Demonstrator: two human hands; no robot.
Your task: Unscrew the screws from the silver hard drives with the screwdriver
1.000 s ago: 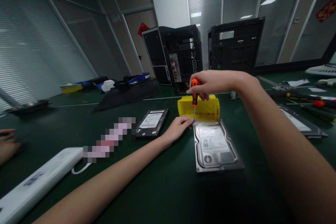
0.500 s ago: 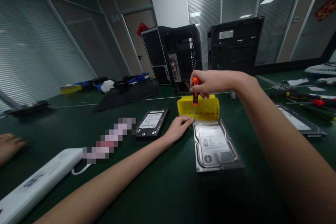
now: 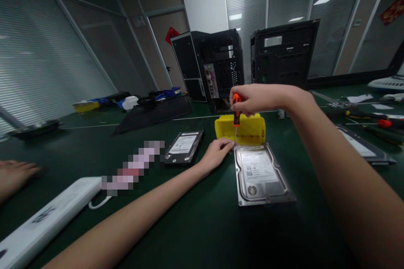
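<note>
An orange-and-black screwdriver [image 3: 236, 107] is gripped from above by my right hand [image 3: 246, 98], its shaft pointing straight down. The tip meets the far left corner of a silver hard drive [image 3: 260, 172] lying flat, label up. At that same corner, the fingertips of my left hand [image 3: 217, 151] come together beside the tip; what they pinch, if anything, is hidden. Just behind the drive stands a yellow plastic tray [image 3: 225, 127], partly covered by the screwdriver.
A second hard drive [image 3: 184, 147] lies left of my left hand, a third [image 3: 362, 147] beyond my right forearm. Nearer left is a white power strip [image 3: 52, 218]. Another person's hand [image 3: 17, 174] rests at the left edge. Computer cases [image 3: 191, 67] stand behind; pliers [image 3: 366, 114] lie right.
The view has shifted slightly. The other person's hand reaches a little further in from the left. My hands keep their places at the drive's corner.
</note>
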